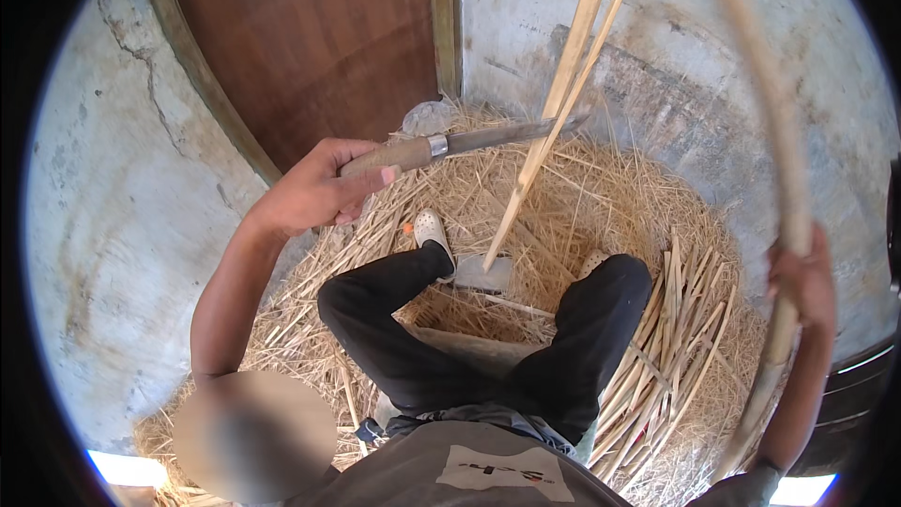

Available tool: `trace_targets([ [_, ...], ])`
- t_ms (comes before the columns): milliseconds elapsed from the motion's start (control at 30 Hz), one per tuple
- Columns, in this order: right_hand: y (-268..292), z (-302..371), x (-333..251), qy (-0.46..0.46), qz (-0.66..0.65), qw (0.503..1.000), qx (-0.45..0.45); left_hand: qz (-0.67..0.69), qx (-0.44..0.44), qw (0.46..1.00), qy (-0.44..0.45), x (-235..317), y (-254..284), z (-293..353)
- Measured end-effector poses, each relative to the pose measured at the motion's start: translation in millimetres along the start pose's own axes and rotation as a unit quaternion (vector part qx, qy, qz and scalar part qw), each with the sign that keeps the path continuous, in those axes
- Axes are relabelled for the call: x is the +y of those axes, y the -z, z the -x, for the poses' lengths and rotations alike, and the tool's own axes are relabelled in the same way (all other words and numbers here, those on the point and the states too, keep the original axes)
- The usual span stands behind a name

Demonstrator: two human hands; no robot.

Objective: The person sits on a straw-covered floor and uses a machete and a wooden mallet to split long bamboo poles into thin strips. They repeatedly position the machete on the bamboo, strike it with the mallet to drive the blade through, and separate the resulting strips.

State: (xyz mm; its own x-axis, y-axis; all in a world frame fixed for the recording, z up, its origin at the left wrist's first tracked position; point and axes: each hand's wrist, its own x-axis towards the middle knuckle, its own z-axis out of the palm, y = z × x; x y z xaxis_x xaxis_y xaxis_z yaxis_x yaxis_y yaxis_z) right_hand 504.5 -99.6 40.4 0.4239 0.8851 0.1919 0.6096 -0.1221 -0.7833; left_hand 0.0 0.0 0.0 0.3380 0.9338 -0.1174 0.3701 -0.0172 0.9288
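Observation:
My left hand [314,188] is wrapped round the wooden handle of a knife [483,138], held out level with its blade pointing right. The blade crosses a pale split bamboo strip [537,161], whose two lengths part in a narrow V toward the top and meet near the bottom. I cannot tell whether blade and strip touch. At the far right, my right hand [805,282] grips a long, curved, tan pole [781,145], somewhat smeared by motion. Its upper end runs out of view.
Shavings [601,188] cover the floor around my feet. A grey block [483,272] lies between my shoes. Several cut strips [671,338] are heaped right of my knee. A brown door [310,28] and stained walls [694,66] stand ahead; a blurred round patch [253,437] hides the lower left.

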Motion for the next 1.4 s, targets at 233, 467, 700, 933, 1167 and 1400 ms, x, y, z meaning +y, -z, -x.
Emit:
trace_targets([
  [233,-25,-20,-4,-0.031,0.004,0.999,0.033,0.014,0.004,1.0,0.006,-2,-6,-4],
  [467,-104,17,36,-0.201,0.1,0.925,-0.306,-0.044,-0.01,0.999,0.016,-9,-11,-19],
  [700,-24,-9,-16,-0.062,0.051,0.997,0.002,-0.012,0.021,0.999,0.042,-26,-11,-20],
  [933,-116,-4,57,-0.157,0.102,0.961,-0.205,0.01,0.027,0.999,0.028,-32,-11,-17],
  [1167,-129,15,53,-0.223,0.03,0.93,-0.29,0.0,0.038,0.998,0.05,-50,-4,-7],
  [1400,-61,-27,-9,-0.017,-0.11,0.992,-0.054,0.028,0.083,0.994,0.059,-58,-6,4],
])
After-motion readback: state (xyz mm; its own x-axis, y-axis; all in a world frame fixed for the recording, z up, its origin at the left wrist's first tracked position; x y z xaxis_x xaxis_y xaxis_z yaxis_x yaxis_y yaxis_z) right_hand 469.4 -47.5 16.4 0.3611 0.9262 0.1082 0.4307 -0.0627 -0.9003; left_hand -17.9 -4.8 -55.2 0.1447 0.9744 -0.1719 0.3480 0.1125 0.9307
